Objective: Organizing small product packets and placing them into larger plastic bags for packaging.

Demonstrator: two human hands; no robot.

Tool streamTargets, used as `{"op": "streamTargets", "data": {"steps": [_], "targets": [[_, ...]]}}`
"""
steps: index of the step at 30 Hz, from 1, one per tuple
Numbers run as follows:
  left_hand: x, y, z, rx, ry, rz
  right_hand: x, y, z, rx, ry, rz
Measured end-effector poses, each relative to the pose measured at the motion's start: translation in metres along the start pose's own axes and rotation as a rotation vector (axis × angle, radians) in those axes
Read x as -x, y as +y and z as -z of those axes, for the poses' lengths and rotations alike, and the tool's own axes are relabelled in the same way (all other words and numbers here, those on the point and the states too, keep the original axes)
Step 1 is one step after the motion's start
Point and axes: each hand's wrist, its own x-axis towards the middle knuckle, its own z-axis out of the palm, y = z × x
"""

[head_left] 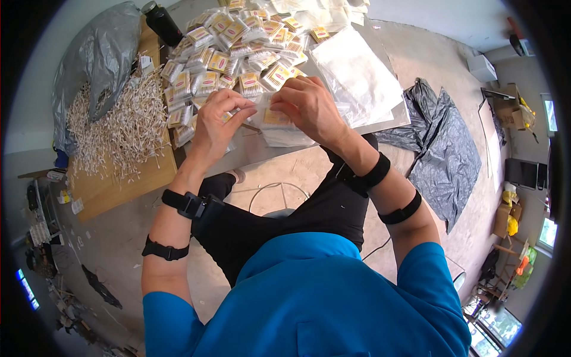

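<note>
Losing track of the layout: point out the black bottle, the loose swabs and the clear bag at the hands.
Black bottle point(163, 25), head view: middle of its body.
Loose swabs point(121, 134), head view: middle of the heap.
Clear bag point(286, 136), head view: lower part of its film.

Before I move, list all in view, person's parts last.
Bag: one, clear, centre
Swab packets: many, yellow-labelled, grey table
Flat bags: several, whitish, table's right
Loose swabs: countless, white, wooden table
Plastic sheet: one, grey, upper left
Bottle: one, black, upper left
Plastic heap: one, black, right floor
Boxes: multiple, brown, right
Clutter: uncounted, mixed, edges
Shirt: one, blue, bottom
Trousers: one pair, black, middle
Armbands: four, black, forearms
Left hand: one, bare, centre
Right hand: one, bare, centre
</note>
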Motion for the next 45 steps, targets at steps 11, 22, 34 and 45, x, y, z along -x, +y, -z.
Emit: {"op": "streamTargets", "data": {"steps": [11,22,34,45], "targets": [[0.002,-0.009,-0.003,0.145,-0.038,0.099,-0.002,-0.005,0.001,-0.004,-0.017,-0.011],[0.002,-0.015,0.002,0.227,0.022,0.141,-0.008,-0.009,-0.001,0.005,-0.019,0.017],[0.003,-0.011,0.004,0.175,-0.055,0.042,-0.008,-0.020,-0.008,0.004,-0.075,0.010],[0.014,0.001,0.008,0.151,-0.087,0.000,0.033,-0.036,0.005,0.084,0.024,-0.065]]}}
